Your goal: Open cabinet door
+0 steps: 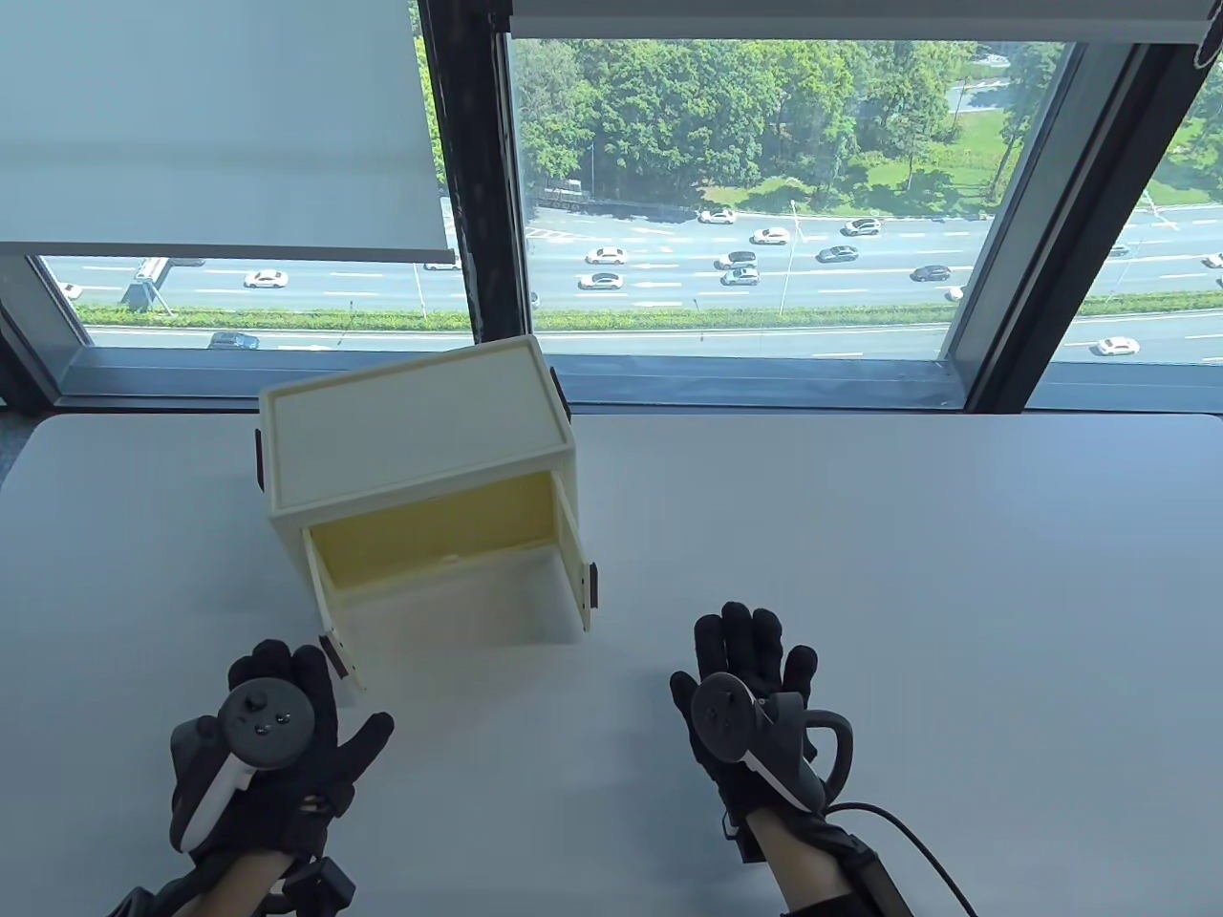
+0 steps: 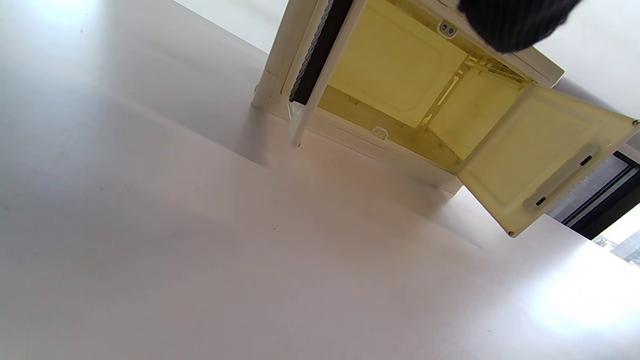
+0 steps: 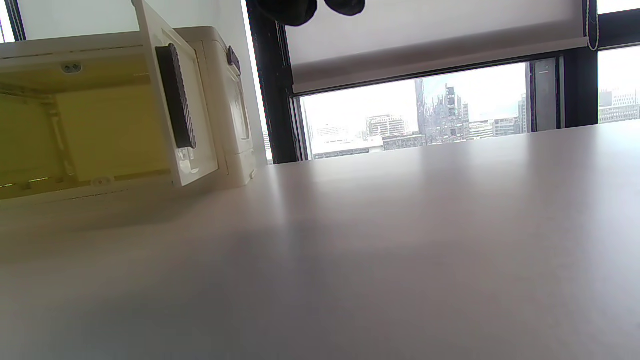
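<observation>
A cream cabinet [image 1: 411,430] stands on the white table [image 1: 860,573], left of centre. Both its doors are swung open: the left door [image 1: 334,621] with a black handle [image 1: 334,657], and the right door [image 1: 578,564] with a black handle [image 1: 593,585]. The yellow inside [image 1: 439,530] is empty. My left hand [image 1: 287,707] lies flat on the table just below the left door, fingers spread, holding nothing. My right hand [image 1: 755,669] lies flat to the right of the cabinet, fingers spread, holding nothing. The left wrist view shows the open cabinet [image 2: 400,80] and right door [image 2: 545,160]. The right wrist view shows the right door's handle [image 3: 176,97].
A window sill [image 1: 764,387] and dark window frames [image 1: 478,191] run behind the table's far edge. A roller blind [image 1: 210,124] hangs at the upper left. A cable [image 1: 917,841] trails from my right wrist.
</observation>
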A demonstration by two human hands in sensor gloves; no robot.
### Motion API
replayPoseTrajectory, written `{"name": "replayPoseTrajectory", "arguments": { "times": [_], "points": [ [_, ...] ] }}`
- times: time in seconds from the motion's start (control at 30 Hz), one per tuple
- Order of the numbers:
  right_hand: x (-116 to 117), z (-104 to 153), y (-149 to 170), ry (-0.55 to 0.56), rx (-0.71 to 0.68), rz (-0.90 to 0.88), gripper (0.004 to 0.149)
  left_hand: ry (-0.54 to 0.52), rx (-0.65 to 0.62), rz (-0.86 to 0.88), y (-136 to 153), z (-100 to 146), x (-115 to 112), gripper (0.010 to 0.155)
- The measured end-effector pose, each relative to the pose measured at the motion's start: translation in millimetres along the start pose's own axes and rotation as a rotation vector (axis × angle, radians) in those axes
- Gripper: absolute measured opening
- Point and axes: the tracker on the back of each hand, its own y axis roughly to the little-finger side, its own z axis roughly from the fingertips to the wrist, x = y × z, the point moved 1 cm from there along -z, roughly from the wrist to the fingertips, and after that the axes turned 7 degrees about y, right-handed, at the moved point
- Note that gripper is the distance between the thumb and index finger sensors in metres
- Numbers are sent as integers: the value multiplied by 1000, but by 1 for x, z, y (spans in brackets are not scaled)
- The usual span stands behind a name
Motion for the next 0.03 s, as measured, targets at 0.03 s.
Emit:
{"name": "replayPoseTrajectory", "arguments": {
  "times": [0.03],
  "points": [
    [0,0,0,-1,1,-1,67,0,1,-1,0,0,0,91]
  ]
}}
